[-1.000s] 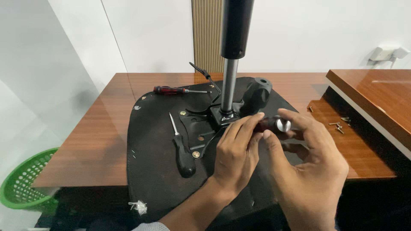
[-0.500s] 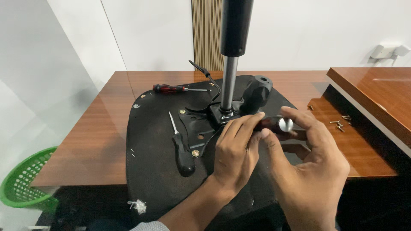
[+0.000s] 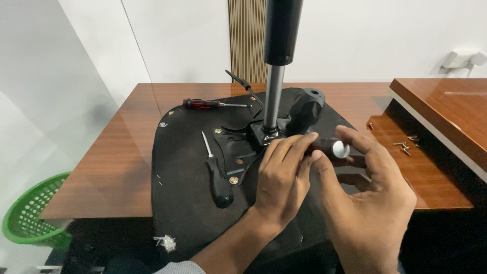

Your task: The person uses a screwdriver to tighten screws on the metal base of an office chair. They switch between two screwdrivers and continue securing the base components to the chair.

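An upturned black chair seat lies on a brown wooden table. Its metal gas column stands upright from the black mounting plate. My left hand rests on the plate right of the column, its fingertips closed on a dark tool handle with a white end cap. My right hand wraps the same handle from the right, thumb below and fingers above. The tool's tip is hidden behind my hands.
A black-handled screwdriver lies on the seat left of the plate. A red-and-black screwdriver lies on the table behind. A black knob sticks up by the column. Loose screws lie at right; a green basket stands low left.
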